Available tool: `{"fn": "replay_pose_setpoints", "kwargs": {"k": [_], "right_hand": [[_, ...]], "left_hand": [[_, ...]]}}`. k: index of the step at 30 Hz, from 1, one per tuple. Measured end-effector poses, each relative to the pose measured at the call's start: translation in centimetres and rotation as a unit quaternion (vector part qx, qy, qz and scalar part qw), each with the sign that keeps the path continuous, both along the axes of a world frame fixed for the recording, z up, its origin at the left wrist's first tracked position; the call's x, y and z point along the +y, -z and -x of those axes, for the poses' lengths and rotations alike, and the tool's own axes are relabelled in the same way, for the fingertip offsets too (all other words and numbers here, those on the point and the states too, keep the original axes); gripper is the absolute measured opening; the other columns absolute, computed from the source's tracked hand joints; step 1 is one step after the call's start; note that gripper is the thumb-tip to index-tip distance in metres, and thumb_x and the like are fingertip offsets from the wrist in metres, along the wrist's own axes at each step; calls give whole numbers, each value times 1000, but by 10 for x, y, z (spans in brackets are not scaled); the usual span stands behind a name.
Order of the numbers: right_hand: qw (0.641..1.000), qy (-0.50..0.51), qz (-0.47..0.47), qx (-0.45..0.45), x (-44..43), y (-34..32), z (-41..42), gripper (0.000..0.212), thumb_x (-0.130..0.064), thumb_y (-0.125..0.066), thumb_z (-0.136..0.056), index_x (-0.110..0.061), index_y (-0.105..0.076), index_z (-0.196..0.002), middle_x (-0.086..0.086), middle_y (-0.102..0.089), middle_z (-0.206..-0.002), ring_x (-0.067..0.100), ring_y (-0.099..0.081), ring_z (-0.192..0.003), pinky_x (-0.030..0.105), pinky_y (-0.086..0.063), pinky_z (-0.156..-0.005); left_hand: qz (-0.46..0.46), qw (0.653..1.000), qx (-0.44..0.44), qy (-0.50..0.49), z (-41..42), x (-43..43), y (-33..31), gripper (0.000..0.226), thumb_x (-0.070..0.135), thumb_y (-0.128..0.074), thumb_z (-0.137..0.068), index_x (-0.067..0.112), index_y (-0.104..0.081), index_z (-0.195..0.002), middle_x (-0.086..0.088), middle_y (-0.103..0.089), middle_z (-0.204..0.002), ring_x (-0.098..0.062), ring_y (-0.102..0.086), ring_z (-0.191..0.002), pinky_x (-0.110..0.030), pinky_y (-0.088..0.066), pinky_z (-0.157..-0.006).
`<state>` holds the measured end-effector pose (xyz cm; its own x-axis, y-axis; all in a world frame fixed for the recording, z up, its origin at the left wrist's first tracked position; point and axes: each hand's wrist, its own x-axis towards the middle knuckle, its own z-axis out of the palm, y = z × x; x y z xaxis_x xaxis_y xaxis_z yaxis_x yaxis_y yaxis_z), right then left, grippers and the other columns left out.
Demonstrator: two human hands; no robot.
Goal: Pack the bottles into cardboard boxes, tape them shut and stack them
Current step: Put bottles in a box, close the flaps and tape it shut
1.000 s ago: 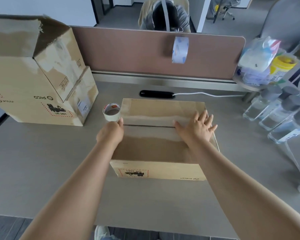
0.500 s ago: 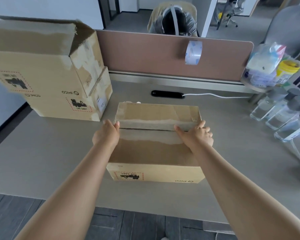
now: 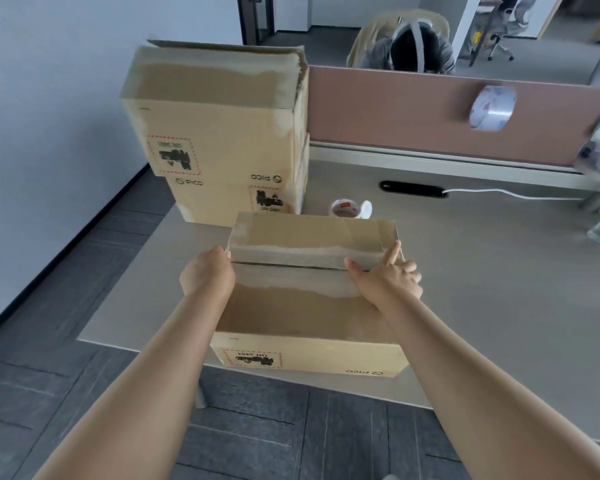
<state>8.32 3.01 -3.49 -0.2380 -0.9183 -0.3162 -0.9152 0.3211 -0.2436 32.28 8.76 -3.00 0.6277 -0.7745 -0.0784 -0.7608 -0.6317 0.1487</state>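
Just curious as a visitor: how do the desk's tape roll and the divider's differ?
The desk tape roll lies on the desk; the divider tape roll hangs on the brown divider. The desk tape roll has a red label inside; the divider tape roll looks clear, bluish. Both are untouched.

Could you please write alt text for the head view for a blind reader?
The left hand and right hand hold a closed cardboard box by its sides over the desk edge; stacked boxes and a tape roll sit behind.
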Motion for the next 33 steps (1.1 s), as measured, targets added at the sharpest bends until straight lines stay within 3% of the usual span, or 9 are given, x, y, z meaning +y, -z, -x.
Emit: {"fn": "replay_pose_setpoints", "kwargs": {"k": [5,8,11,13,16,18,21,25,33], "right_hand": [[1000,-8,-3,-3,17,1,-69,102,-79,-34,-79,-21,9,-151,18,-29,-139,34,-35,-124,41,-35,-100],[1000,-12,-1,-20,23,0,-106,101,-78,-37,-79,-21,5,-151,19,-29,-140,35,-35,-125,41,-34,-101],[998,-18,0,-52,26,-5,-135,97,-73,-45,-80,-20,-3,-149,19,-30,-139,36,-35,-127,41,-33,-103],[996,-21,5,-90,26,-9,-149,90,-66,-54,-80,-19,-14,-146,17,-31,-136,37,-40,-123,42,-38,-101],[989,-49,5,-142,30,-13,-167,82,-57,-60,-80,-23,-21,-143,15,-31,-133,36,-44,-118,41,-45,-95],[985,-88,-17,-149,33,-14,-179,86,-56,-61,-78,-30,-16,-147,15,-28,-136,37,-41,-122,40,-43,-95],[982,-148,-60,-100,34,-14,-196,105,-70,-61,-71,-38,2,-149,23,-6,-150,41,-24,-134,46,-35,-104],[983,-176,-50,-36,32,-5,-209,115,-86,-49,-63,-38,13,-148,28,25,-150,45,-1,-142,56,-20,-112],[985,-168,-35,-12,32,0,-218,111,-90,-38,-65,-38,15,-147,26,28,-150,44,-3,-142,52,-23,-112]], "left_hand": [[-3,1000,6,2,-60,26,-1,26,11,-33,-98,6,-55,-113,-12,-63,-104,-29,-59,-91,-33,-42,-66],[22,999,27,6,-89,39,-2,35,7,-34,-96,6,-43,-130,-16,-52,-126,-34,-57,-101,-36,-40,-70],[67,995,68,11,-110,51,-4,49,7,-33,-97,19,-22,-143,-17,-29,-142,-33,-57,-85,-36,-40,-63],[77,993,89,11,-122,55,-8,39,17,-35,-98,19,-29,-137,-18,-31,-136,-29,-51,-75,-37,-41,-62],[26,996,88,14,-141,53,-6,49,45,-37,-96,18,-32,-137,-17,-28,-140,-37,-48,-112,-45,-43,-89],[-45,998,49,21,-150,50,-3,69,60,-30,-91,21,-16,-146,-20,-12,-152,-38,-21,-137,-52,-23,-108],[-76,997,26,22,-160,50,3,79,67,-20,-89,21,2,-149,-21,7,-155,-36,1,-143,-54,-7,-113],[-73,997,27,27,-167,48,4,80,68,-15,-89,20,7,-149,-22,13,-154,-36,6,-143,-54,-6,-113],[-85,995,35,39,-177,42,3,80,68,-14,-89,20,9,-148,-22,17,-153,-37,5,-143,-54,-10,-112]]}}
